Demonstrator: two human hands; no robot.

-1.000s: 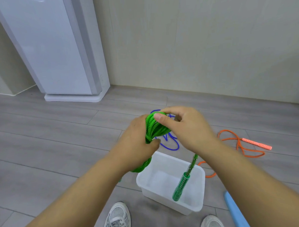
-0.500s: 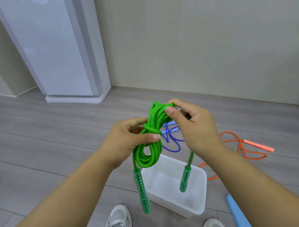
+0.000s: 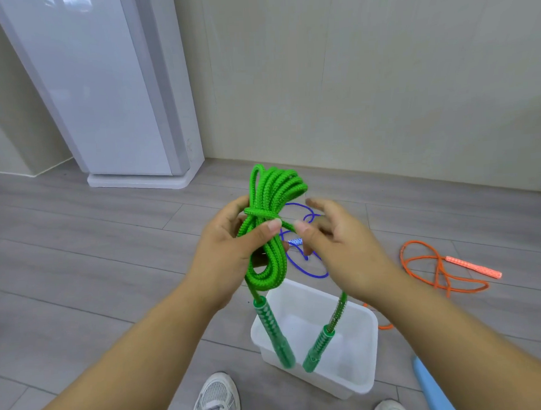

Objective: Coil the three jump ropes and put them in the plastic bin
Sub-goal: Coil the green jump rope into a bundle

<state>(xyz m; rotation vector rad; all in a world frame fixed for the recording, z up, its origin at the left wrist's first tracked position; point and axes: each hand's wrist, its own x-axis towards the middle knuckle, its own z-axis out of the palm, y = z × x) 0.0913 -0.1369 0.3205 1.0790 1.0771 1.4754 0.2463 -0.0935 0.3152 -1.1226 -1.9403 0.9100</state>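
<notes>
While the green jump rope (image 3: 266, 236) hangs coiled directly above the plastic bin (image 3: 357, 384), the left hand (image 3: 225, 256) grips its wrapped waist with the thumb pressed across. The right hand (image 3: 336, 248) seems to pinch the trailing strand, its other fingers loose. The coil's long axis is upright and its handles (image 3: 273, 335) dangle into the bin, so I judge a straight drop is next.

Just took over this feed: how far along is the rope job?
Done: green rope is coiled and wrapped. In hand: left hand grips the coil over the empty bin, right hand pinches its tail. Left: drop it in, then coil the blue rope and orange rope, loose on the floor.
</notes>
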